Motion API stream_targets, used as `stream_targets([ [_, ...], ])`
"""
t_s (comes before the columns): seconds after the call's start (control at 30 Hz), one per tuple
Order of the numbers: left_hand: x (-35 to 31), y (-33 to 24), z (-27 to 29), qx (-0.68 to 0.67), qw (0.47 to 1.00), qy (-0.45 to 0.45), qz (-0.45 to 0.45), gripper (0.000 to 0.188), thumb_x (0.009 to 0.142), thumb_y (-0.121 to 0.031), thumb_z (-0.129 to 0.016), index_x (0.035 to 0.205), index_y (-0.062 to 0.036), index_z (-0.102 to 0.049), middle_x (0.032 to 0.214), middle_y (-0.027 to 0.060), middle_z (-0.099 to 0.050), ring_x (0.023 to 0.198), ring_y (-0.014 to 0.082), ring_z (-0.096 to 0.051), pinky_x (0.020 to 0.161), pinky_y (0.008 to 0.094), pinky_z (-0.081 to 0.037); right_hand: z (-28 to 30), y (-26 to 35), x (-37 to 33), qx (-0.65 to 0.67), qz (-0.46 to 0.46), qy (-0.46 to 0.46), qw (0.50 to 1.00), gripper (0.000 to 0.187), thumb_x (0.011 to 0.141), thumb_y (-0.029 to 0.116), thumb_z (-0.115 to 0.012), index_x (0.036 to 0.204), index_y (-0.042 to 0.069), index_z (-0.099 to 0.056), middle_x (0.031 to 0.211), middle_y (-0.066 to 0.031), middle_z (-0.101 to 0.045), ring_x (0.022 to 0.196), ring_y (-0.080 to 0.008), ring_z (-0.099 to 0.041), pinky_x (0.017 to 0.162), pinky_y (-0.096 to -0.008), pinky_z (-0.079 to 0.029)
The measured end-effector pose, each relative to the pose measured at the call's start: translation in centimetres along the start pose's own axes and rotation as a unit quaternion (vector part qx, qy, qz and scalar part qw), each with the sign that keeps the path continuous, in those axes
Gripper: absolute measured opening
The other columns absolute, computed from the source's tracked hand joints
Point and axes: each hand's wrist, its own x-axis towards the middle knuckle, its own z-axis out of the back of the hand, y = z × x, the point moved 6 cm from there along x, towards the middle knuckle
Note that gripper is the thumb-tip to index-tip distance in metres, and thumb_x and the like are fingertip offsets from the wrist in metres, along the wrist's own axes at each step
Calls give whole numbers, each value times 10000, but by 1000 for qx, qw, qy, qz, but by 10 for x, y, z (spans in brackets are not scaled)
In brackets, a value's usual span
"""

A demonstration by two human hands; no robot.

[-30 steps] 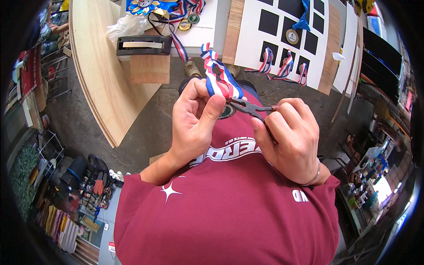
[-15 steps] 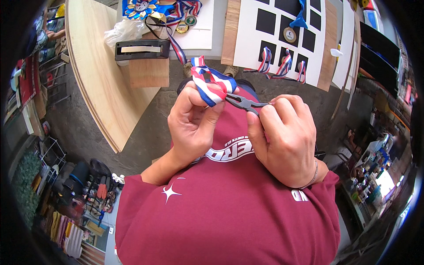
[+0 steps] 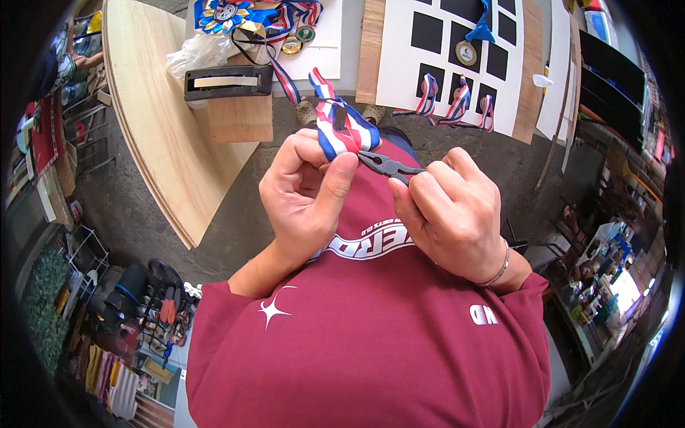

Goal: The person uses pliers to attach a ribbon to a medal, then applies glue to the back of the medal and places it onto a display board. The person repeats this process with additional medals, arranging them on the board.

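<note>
My left hand (image 3: 303, 192) pinches a red, white and blue striped medal ribbon (image 3: 330, 121) between thumb and fingers. The ribbon is looped and stands up above the fingertips. My right hand (image 3: 453, 214) is closed round the handles of dark grey pliers (image 3: 389, 167). The narrow jaws of the pliers meet the ribbon right beside my left thumb; what exactly they grip there is too small to tell. Both hands are held up in front of the maroon shirt.
A black tape dispenser (image 3: 228, 82) stands beside a plastic bag (image 3: 196, 53), a blue rosette (image 3: 227, 13) and medals (image 3: 291, 46). Farther right, a white board (image 3: 399, 68) with black squares carries a gold medal (image 3: 466, 53) and striped ribbons. Large plywood sheets (image 3: 160, 93) fill the left.
Both hands have shifted slightly left, and the right hand has dropped lower and turned a little. The ribbon's loop now stands higher. Pliers and ribbon stay in the hands.
</note>
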Motion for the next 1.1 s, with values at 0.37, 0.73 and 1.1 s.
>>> stream_targets([
  [0.37,-2,4,-3,-55,992,-56,95,100,990,-101,-630,972,-7,-604,855,14,-660,757,13,-550,711,167,-437,-9,-5,-11,-7,57,-39,998,291,750,86,-780,644,74,-510,605,-26,-359,542,-181,-383,463,-309,-324],
  [0.73,-4,13,-12,-112,980,-47,157,130,1013,-122,-595,997,7,-585,958,98,-714,876,101,-668,808,238,-524,-15,-15,-19,-56,122,-43,990,291,715,128,-784,639,72,-509,605,-15,-376,561,-172,-406,466,-288,-352],
  [1.1,-2,16,-4,-147,979,-83,117,192,1044,-166,-524,1066,20,-565,1075,234,-698,994,238,-709,855,338,-593,5,-14,-9,-19,32,-48,998,238,732,100,-775,671,75,-546,625,-32,-460,607,-215,-529,514,-321,-424],
])
